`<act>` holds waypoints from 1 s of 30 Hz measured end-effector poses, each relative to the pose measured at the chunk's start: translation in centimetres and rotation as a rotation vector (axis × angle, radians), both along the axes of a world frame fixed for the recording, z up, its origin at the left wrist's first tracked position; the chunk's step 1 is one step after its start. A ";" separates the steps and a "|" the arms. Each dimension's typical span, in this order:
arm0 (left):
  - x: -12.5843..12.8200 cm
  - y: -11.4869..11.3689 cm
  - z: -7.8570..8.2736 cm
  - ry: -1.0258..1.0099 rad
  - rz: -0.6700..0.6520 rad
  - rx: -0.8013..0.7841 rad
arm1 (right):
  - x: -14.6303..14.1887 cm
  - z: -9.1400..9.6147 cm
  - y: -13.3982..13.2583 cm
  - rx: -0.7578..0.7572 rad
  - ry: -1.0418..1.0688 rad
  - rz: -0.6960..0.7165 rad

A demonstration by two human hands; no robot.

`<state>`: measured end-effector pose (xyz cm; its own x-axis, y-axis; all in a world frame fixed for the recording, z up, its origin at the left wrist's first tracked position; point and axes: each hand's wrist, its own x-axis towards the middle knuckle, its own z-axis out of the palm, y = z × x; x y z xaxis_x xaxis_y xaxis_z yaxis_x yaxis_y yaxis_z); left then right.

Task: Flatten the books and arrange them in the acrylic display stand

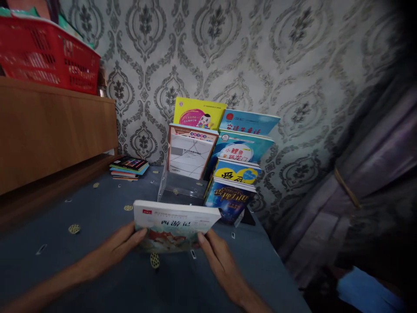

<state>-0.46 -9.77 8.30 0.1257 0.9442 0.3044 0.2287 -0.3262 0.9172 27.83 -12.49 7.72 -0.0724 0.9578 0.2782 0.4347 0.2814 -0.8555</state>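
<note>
Between my two hands is a book (172, 229) with a pale cover, dark Chinese characters and a reddish-green picture, its front towards me. My left hand (122, 243) grips its left edge, thumb on the cover. Round the right edge closes my right hand (218, 252), thumb also on the front. Just behind stands a clear tiered book rack (182, 189). Its left column carries a yellow book (199, 112) and a white book (189, 156) before a brown one; the lowest left tier shows no book. Blue and yellow books (230, 200) fill the right column.
A small stack of books (128, 167) lies at the back left on the dark patterned tablecloth (107, 208). Beside it stands a wooden cabinet (55, 134) with a red basket (48, 54) on top. A patterned wall is behind; a grey curtain (345, 182) hangs right.
</note>
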 end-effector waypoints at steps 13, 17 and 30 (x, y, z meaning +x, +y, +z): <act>3.7 10.2 11.2 0.059 -0.057 0.489 | 1.5 11.2 8.3 0.606 -0.167 -0.074; 4.5 13.5 13.1 0.087 -0.107 0.648 | 2.1 13.8 10.8 0.688 -0.148 -0.080; 6.1 18.9 13.1 0.021 -0.192 0.594 | 3.0 14.2 15.1 0.742 -0.173 -0.156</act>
